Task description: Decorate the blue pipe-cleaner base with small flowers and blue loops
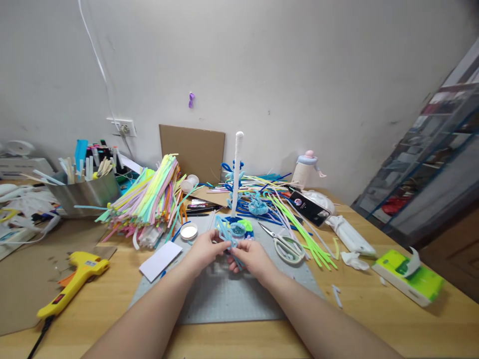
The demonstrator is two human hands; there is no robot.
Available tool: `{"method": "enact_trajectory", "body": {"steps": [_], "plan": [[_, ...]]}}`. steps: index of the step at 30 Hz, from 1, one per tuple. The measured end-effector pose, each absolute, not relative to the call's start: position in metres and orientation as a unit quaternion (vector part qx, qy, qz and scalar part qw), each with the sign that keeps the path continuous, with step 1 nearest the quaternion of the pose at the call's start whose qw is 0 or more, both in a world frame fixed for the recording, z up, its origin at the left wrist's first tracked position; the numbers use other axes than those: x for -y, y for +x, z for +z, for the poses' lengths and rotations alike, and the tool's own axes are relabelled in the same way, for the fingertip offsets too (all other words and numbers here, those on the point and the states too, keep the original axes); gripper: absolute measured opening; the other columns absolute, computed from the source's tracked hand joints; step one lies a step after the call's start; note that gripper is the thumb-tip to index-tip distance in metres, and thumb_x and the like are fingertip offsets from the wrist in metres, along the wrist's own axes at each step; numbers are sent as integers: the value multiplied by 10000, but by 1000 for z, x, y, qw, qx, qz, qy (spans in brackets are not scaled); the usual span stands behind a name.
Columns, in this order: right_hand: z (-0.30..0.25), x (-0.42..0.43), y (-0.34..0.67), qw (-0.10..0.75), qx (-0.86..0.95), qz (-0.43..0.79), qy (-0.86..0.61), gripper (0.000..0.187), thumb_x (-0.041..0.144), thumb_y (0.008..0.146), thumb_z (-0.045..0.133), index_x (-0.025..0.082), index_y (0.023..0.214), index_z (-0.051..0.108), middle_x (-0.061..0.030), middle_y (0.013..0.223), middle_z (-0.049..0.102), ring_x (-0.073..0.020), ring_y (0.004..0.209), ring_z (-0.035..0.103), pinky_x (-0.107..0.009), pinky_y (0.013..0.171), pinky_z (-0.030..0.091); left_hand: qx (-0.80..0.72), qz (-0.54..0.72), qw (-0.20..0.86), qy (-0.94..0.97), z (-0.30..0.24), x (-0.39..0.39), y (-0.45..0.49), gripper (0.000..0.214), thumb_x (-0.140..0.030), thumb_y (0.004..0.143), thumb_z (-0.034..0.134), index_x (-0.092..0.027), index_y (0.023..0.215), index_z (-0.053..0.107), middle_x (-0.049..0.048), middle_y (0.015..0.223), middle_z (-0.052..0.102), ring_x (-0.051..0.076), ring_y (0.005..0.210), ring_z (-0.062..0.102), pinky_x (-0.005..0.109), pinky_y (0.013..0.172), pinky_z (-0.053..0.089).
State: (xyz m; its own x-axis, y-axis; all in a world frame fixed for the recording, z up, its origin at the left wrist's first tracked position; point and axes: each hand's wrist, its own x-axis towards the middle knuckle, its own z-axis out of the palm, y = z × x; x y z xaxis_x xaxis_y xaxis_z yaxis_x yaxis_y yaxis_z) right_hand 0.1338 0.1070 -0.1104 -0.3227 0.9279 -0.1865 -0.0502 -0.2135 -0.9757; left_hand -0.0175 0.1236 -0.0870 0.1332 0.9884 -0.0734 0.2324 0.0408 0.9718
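Observation:
Light blue pipe cleaners (223, 230), bent into loops, are held between my two hands over the grey cutting mat (224, 299). My left hand (209, 248) pinches them from the left, thumb against fingers. From the right, my right hand (250, 255) grips their lower part with its fingertips. Just behind stands an upright white wrapped stick (237, 174) on a base with blue and green pieces (243, 227). Dark blue curled pieces (226, 167) are beside the stick. My fingers hide part of the bent shape.
Scissors (286, 247) lie open to the right, near green pipe cleaners (312, 244). A large pipe cleaner bundle (149, 199) and a white card (160, 261) are on the left. Farther out are a yellow glue gun (77, 281), a phone (309, 207) and a green tissue pack (407, 276).

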Motion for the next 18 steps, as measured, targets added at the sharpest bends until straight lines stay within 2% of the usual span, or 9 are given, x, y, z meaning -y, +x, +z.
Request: {"method": "enact_trajectory", "body": {"steps": [3, 5, 10, 13, 18], "plan": [[-115, -109, 133, 375, 532, 609, -453, 348, 482, 658, 595, 150, 708, 506, 22, 529, 583, -87, 371, 532, -190, 366, 391, -511, 456, 497, 533, -79, -127, -21, 380, -466, 626, 644, -137, 811, 596, 27, 695, 602, 130, 571, 551, 180, 392, 317], [-117, -109, 134, 372, 557, 585, -457, 293, 448, 702, 556, 162, 719, 493, 42, 517, 560, -66, 335, 484, -169, 333, 349, -501, 488, 487, 523, -74, -130, -27, 367, -460, 637, 638, -133, 801, 616, 30, 696, 610, 123, 594, 539, 181, 425, 327], [-118, -108, 137, 369, 598, 539, -466, 185, 357, 758, 504, 178, 714, 501, 70, 482, 488, -43, 307, 390, -156, 301, 283, -504, 496, 488, 512, -70, -137, -41, 336, -407, 617, 673, -135, 813, 652, 35, 721, 630, 114, 614, 524, 186, 480, 333], [-116, -109, 138, 360, 598, 539, -472, 187, 353, 751, 512, 180, 684, 493, 73, 467, 476, -42, 299, 377, -160, 296, 263, -498, 494, 515, 493, -69, -138, -45, 338, -388, 589, 705, -146, 821, 659, 27, 730, 634, 108, 624, 526, 185, 500, 337], [-109, -112, 141, 368, 571, 554, -481, 289, 425, 714, 532, 173, 587, 468, 56, 461, 499, -53, 297, 411, -170, 297, 271, -472, 472, 634, 390, -63, -138, -49, 283, -344, 535, 757, -130, 668, 628, 6, 616, 606, 84, 550, 513, 186, 521, 355]]}}
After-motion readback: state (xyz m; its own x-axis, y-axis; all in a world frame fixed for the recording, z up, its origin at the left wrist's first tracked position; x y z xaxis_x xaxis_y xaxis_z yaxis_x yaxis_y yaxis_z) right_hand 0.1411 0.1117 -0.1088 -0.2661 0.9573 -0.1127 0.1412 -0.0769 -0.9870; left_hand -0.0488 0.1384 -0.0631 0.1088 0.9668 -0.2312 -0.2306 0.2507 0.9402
